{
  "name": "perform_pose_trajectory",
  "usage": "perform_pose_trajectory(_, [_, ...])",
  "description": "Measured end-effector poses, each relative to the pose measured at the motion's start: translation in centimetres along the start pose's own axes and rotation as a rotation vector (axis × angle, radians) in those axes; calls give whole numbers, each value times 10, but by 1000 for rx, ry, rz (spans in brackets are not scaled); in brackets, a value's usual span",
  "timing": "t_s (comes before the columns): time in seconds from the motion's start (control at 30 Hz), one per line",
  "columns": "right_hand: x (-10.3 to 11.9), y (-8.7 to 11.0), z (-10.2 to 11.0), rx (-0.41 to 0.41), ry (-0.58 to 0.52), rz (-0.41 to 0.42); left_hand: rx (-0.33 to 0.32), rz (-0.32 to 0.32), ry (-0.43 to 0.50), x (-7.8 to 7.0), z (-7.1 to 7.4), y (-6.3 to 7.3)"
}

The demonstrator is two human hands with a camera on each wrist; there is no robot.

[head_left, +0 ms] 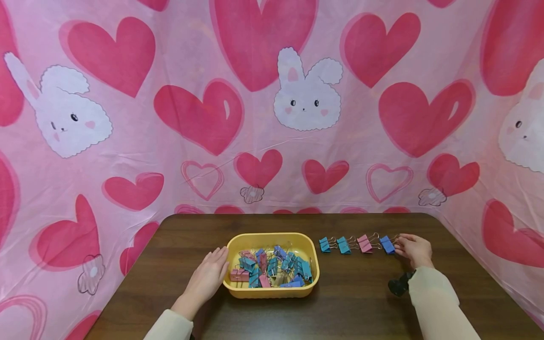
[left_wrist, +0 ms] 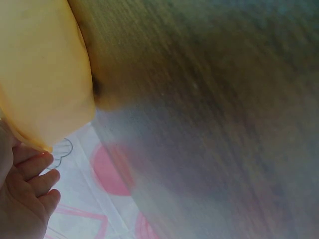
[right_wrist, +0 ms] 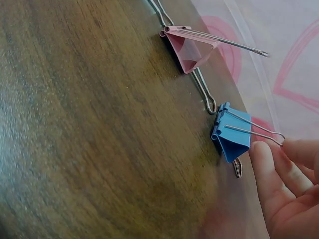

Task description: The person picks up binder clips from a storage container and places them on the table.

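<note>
Pink heart-print cloth (head_left: 357,123) behind the worktop (head_left: 352,307). Left hand (head_left: 207,275) lies fingers-out against the yellow tray (head_left: 272,293), probably steadying it; right hand (head_left: 414,250) pinches the blue clip (head_left: 387,245) near the far-right corner by its handle, maybe lining it up.

Under your right grip (head_left: 413,250) you've got a dk brown wood-grain table (head_left: 365,307), far corners rounded. Just past it, ahead of the grip, your back wall (head_left: 263,137) is pink printed sheeting w/ creases: lg red hearts, outlined hearts & sm flowers. One white bunny (head_left: 307,106) sits up & left of your grip. Same print on L wall (head_left: 34,189), well left of it, & R wall (head_left: 463,217), to its right. Light's soft; R wrist cam gives you pale table sheen away from the grip.
</note>
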State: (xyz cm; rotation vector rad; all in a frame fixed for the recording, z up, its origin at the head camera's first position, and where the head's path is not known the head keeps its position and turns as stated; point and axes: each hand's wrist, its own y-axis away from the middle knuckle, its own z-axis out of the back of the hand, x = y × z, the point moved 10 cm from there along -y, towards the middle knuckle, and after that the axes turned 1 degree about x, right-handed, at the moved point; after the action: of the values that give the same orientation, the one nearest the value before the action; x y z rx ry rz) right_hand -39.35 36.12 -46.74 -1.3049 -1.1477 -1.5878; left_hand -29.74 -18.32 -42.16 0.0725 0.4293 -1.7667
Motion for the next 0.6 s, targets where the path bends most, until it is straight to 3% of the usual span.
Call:
perform_pose_trajectory(0.23, [10, 1, 7, -74, 39, 28, -4, -1, -2, -1, 1, 0])
perform_pose_trajectory(0.6, [56, 8, -8, -90, 175, 126, -27, -26, -6, -2, 3, 0])
